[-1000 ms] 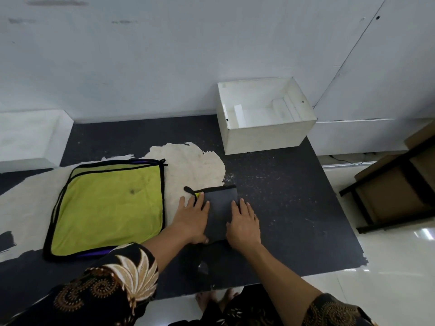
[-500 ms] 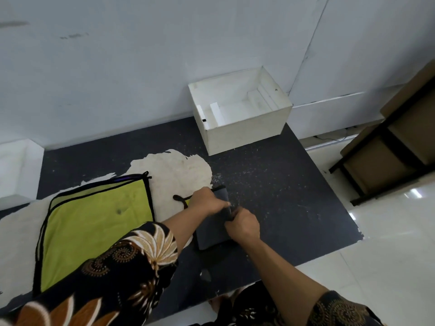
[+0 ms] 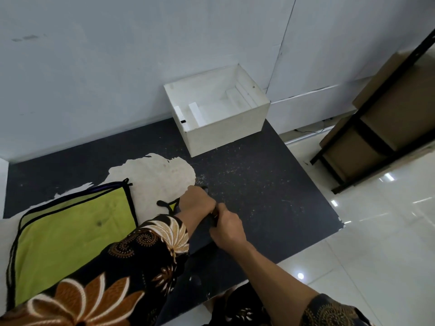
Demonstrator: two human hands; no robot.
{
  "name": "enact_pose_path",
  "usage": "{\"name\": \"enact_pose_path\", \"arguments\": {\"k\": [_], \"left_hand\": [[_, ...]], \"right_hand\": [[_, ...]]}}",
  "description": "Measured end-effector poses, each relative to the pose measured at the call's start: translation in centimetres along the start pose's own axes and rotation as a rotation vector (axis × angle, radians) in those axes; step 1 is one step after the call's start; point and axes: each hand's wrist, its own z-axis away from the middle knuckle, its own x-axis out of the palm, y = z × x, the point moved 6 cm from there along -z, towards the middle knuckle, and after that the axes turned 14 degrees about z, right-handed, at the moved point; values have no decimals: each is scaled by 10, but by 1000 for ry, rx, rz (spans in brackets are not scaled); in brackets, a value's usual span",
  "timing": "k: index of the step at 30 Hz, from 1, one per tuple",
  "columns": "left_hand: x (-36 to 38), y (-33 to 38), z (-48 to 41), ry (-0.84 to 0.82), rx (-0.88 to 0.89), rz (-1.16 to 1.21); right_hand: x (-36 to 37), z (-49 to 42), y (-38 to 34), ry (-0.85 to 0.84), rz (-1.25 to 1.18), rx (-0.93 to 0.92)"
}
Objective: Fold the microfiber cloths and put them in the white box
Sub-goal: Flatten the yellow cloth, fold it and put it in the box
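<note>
A small folded dark grey cloth (image 3: 204, 231) with a yellow-green corner and black loop lies on the black table, mostly hidden under my hands. My left hand (image 3: 196, 201) curls over its far end and grips it. My right hand (image 3: 227, 228) grips its right edge with curled fingers. The white box (image 3: 226, 132) stands open at the table's back, beyond my hands, holding only white dividers. A stack of unfolded yellow-green cloths (image 3: 68, 234) with black borders lies flat at the left.
The black table (image 3: 270, 196) has a worn pale patch in its middle and ends at the right near a glossy tiled floor. A dark shelf with cardboard boxes (image 3: 386, 128) stands at the far right. A white wall runs behind the table.
Both hands went from lying flat on the folded cloth to curling around it and gripping it. My view has swung left and closer to the table.
</note>
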Motion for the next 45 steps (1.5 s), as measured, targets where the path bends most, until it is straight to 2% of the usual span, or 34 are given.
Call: {"name": "enact_pose_path", "arguments": {"k": [4, 9, 12, 18, 25, 29, 35, 37, 39, 41, 45], "left_hand": [[-9, -20, -4, -34, -49, 177], [-21, -58, -18, -130, -91, 659], [-35, -75, -20, -125, -78, 752], [-48, -103, -28, -32, -107, 730], [-56, -111, -27, -26, -92, 707], [-59, -115, -28, 6, -73, 657], [-69, -118, -29, 127, 22, 363], [-74, -114, -23, 208, 61, 349], [-78, -109, -15, 275, 126, 377], [-81, -106, -2, 346, 228, 400], [-70, -99, 36, 361, 527, 238]], "right_hand": [[-1, 6, -6, 72, 100, -63], [1, 20, -22, 199, 260, -210], [13, 27, -34, 252, 353, -319], [37, 34, -53, 202, 468, -467], [55, 37, -57, 110, 535, -594], [63, 42, -52, 115, 612, -663], [63, 53, -46, 53, 669, -790], [53, 53, -44, 137, 531, -748], [32, 48, -35, 317, 325, -588], [18, 42, -25, 401, 199, -425], [19, 27, -25, 281, 216, -360]]}}
